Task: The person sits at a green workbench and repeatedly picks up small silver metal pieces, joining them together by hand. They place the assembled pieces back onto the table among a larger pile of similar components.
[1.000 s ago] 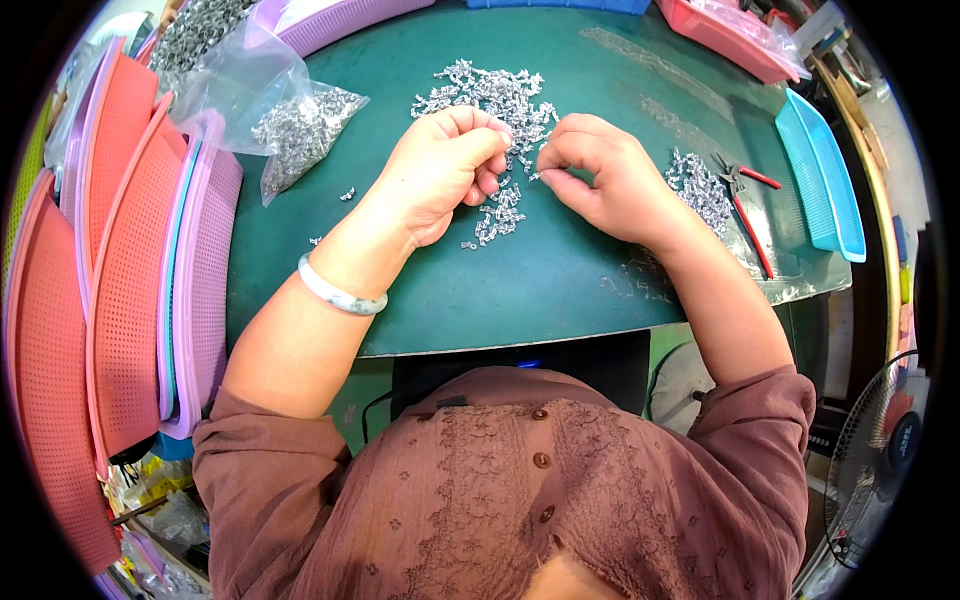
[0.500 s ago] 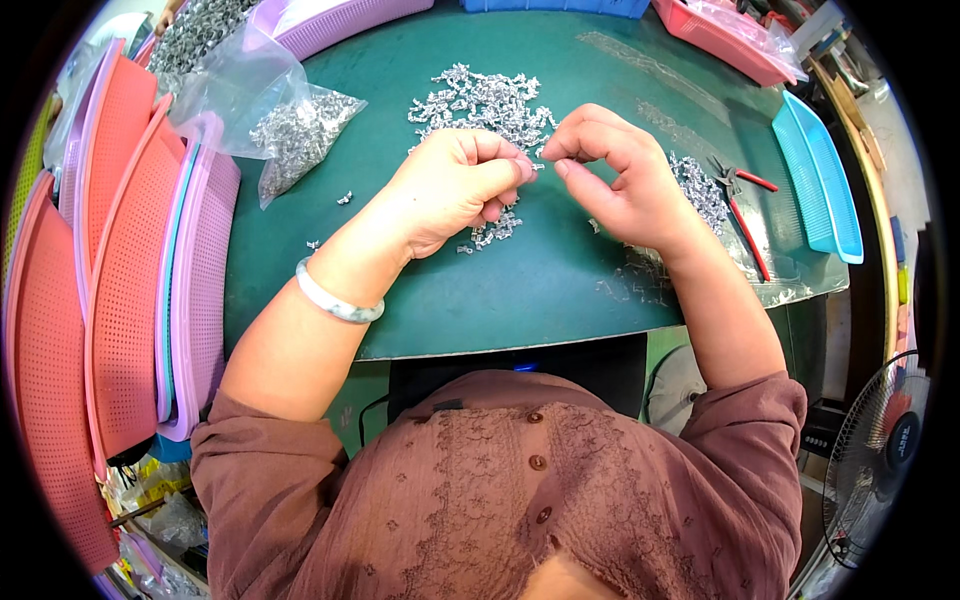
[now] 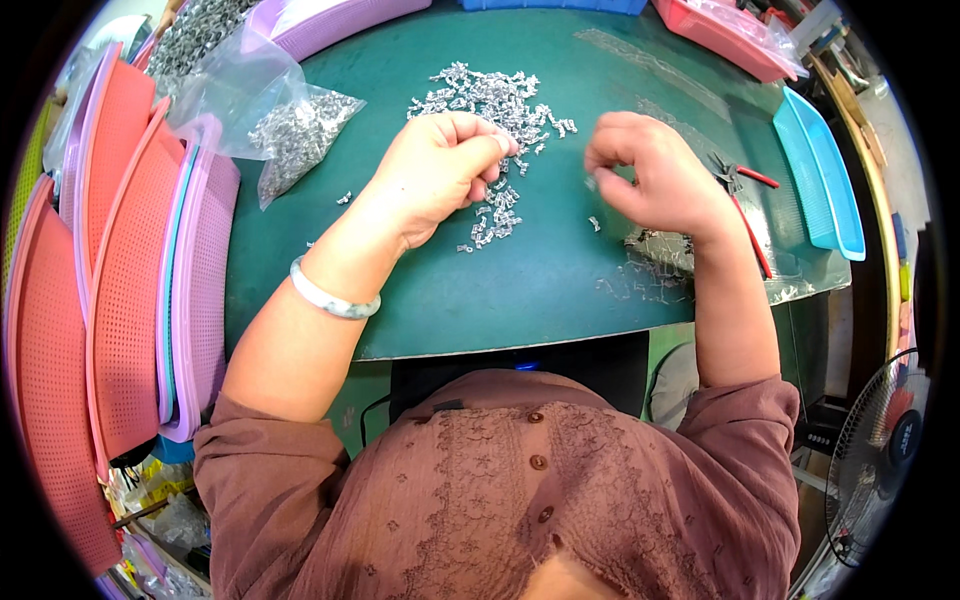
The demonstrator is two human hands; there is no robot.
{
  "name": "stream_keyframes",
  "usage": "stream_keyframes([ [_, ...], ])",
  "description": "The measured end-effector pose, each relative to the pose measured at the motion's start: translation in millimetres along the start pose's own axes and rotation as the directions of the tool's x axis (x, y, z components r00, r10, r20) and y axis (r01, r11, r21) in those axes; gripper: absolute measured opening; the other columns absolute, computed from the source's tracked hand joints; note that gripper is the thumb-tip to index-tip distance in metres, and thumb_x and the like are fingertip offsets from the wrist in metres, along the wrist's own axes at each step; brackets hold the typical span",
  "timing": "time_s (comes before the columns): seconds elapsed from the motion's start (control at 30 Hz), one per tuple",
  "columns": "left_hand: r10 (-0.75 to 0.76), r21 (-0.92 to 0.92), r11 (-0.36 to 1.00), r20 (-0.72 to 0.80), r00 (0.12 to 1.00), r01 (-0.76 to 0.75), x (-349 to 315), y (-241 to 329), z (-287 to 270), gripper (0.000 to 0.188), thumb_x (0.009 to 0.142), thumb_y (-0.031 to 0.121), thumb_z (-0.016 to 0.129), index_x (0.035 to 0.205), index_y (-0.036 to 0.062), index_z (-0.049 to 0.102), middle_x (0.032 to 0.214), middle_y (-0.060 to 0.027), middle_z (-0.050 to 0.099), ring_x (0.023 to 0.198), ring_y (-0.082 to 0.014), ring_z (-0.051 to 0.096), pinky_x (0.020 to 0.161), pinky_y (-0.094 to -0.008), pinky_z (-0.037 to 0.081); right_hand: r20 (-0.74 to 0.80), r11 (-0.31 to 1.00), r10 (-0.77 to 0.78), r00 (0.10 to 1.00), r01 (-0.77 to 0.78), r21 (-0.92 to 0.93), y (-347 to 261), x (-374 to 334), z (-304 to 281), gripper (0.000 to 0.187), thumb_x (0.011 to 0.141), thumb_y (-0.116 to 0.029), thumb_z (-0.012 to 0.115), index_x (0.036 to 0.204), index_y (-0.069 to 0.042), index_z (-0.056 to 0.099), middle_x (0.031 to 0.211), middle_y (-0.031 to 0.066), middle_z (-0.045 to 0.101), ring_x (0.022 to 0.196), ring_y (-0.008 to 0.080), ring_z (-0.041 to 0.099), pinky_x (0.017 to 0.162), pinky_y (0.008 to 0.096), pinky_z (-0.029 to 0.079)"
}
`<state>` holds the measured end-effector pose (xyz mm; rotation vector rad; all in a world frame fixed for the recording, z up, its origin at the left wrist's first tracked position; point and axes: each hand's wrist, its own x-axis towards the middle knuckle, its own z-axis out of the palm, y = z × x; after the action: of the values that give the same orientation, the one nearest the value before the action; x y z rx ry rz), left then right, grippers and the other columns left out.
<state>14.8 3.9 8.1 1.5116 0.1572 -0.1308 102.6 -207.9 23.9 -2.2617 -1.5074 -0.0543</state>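
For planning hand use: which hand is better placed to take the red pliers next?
Probably the right hand: the pliers lie on its side, while the left hand is farther, near small parts.

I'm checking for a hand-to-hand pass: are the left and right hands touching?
Apart. The head view shows green tabletop in a plain gap between the left hand and the right hand.
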Motion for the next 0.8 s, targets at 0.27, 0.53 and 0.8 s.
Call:
stream_keyframes([
  [0.27, -0.007, -0.017, 1.0, -0.053, 0.999, 0.006, 2.0, -0.6, 0.8, 0.012, 0.084, 0.014, 0.056, 0.087, 0.0035, 0.063, 0.063, 0.0036, 0.052, 0.05, -0.0024, 0.045, 0.042, -0.0152, 0.031, -0.124, 0.995, -0.079, 0.989, 0.085, 0.045, -10.5, 16.7, 31.6, 0.011, 0.072, -0.01, 0.061, 0.081, -0.004, 0.06, 0.082, 0.0106, 0.055, 0.082, 0.0297, 0.054, 0.073, 0.0381, 0.045],
  [0.53, -0.008, -0.002, 1.0, -0.079, 0.997, 0.008, 2.1, -1.7, -0.3, 0.011, 0.083, 0.013, 0.056, 0.085, 0.0047, 0.064, 0.063, 0.0034, 0.052, 0.05, -0.0025, 0.045, 0.043, -0.0154, 0.032, -0.153, 0.997, -0.022, 0.988, 0.032, 0.063, -6.8, 24.1, 48.5, 0.007, 0.073, -0.01, 0.06, 0.076, -0.003, 0.059, 0.076, 0.0105, 0.054, 0.078, 0.0291, 0.053, 0.069, 0.0381, 0.045],
  [0.8, -0.002, 0.033, 0.999, -0.085, 0.996, 0.005, 2.1, -2.0, 0.5, 0.01, 0.083, 0.012, 0.057, 0.085, 0.0047, 0.063, 0.063, 0.0029, 0.052, 0.05, -0.0028, 0.045, 0.042, -0.0152, 0.032, -0.134, 0.994, 0.011, 0.991, 0.004, 0.112, -10.8, 23.2, 44.9, 0.009, 0.074, -0.011, 0.059, 0.077, -0.003, 0.059, 0.075, 0.0103, 0.054, 0.078, 0.0291, 0.053, 0.069, 0.0375, 0.044],
])
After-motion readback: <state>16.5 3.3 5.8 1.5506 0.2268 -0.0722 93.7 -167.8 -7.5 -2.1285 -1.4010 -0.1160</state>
